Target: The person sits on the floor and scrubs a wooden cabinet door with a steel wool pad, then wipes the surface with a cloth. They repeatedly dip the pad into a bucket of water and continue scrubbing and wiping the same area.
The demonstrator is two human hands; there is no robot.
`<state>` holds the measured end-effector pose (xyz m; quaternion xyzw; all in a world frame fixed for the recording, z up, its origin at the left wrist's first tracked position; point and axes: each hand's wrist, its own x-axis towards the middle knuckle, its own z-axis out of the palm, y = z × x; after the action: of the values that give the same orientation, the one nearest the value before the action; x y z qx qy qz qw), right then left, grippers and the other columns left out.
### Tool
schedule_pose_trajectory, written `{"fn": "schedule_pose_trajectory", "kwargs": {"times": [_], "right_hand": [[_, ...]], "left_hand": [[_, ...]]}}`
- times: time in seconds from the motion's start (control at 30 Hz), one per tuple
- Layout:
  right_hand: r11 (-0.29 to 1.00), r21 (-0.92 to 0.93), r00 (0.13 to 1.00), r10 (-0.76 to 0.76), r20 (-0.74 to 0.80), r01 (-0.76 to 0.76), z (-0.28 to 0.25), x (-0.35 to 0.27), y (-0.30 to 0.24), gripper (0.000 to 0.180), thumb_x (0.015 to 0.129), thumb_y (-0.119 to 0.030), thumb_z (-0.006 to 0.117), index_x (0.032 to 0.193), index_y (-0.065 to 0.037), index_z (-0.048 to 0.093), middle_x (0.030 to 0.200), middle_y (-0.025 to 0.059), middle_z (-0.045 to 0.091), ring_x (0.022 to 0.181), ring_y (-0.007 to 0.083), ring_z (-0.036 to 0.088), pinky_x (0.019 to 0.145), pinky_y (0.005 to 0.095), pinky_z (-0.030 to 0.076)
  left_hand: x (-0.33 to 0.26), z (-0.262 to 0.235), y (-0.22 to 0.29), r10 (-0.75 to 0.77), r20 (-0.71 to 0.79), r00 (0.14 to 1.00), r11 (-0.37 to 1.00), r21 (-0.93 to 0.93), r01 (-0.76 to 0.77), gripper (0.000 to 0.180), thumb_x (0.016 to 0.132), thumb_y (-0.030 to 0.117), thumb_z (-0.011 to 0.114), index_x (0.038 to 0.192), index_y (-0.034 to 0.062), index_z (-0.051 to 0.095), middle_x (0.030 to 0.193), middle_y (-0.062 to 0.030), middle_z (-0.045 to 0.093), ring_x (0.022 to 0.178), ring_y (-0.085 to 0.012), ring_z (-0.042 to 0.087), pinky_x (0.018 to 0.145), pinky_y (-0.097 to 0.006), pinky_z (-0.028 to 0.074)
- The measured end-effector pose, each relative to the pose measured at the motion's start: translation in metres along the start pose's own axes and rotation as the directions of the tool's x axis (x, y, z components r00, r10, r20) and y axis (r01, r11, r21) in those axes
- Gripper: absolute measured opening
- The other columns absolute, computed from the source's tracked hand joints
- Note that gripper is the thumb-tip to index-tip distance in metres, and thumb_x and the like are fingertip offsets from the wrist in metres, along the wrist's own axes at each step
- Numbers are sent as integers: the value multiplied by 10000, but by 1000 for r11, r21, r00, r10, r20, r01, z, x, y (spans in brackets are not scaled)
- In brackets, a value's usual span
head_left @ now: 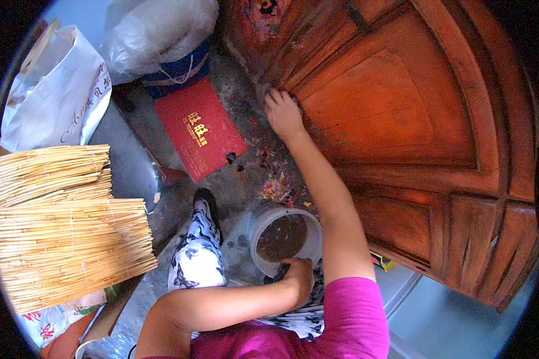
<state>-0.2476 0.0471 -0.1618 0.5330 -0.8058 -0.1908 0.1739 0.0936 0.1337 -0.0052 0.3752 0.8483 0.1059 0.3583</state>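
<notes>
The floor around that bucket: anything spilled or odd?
Yes: colourful scraps lie scattered on the grey floor just beyond the bucket, like litter. The flat red piece nearby has a dark patch near one corner, possibly damage.

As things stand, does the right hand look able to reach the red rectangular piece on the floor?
Probably yes: the right hand, at the edge of the wooden panel, is near the red rectangular piece, with nothing standing between them on the floor.

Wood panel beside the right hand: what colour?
The wood panel is orange-red, with darker brown along its frame; best seen in the head view.
</notes>
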Motion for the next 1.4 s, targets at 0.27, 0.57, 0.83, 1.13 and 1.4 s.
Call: {"fn": "schedule_pose_trajectory", "kwargs": {"times": [0.27,0.57,0.83,1.13,1.4], "right_hand": [[996,81,887,-62,457,28,-30,-58,-15,237,825,-170,598,1012,-146,742,1181,36,617,1170,289,481,889,418,462],[902,-117,781,288,-554,-416,-237,-61,100,248,819,-159,591,1021,-241,710,1086,-1,658,992,238,584,836,379,523],[993,62,973,115,-198,-105,-81,-34,35,216,792,-172,589,993,-133,659,976,48,595,969,255,566,742,381,503],[997,77,979,11,-204,5,-125,-1,31,402,800,-168,577,1192,-203,657,1108,16,646,1079,248,564,796,375,515],[964,-265,993,-58,-100,30,-191,32,87,354,838,-171,582,1174,-88,652,1199,82,608,1214,262,497,931,394,415]], "left_hand": [[17,0,-9,-52,79,995,997,-52,56,384,843,214,646,1214,120,682,1265,-137,603,1155,-338,544,760,-581,550],[7,-5,2,-38,73,997,999,24,36,453,776,152,691,1226,102,670,1277,-163,578,1150,-338,545,750,-569,560],[18,7,5,-85,-12,996,996,4,85,328,865,197,611,1169,121,709,1258,-153,601,1197,-364,517,819,-647,507],[1,-9,-4,-27,30,999,999,-40,28,321,844,211,644,1147,140,721,1246,-126,620,1167,-356,532,781,-636,522],[-5,-14,2,12,-15,1000,997,76,-11,423,786,195,672,1198,98,687,1234,-139,627,1093,-350,590,764,-575,545]]}}
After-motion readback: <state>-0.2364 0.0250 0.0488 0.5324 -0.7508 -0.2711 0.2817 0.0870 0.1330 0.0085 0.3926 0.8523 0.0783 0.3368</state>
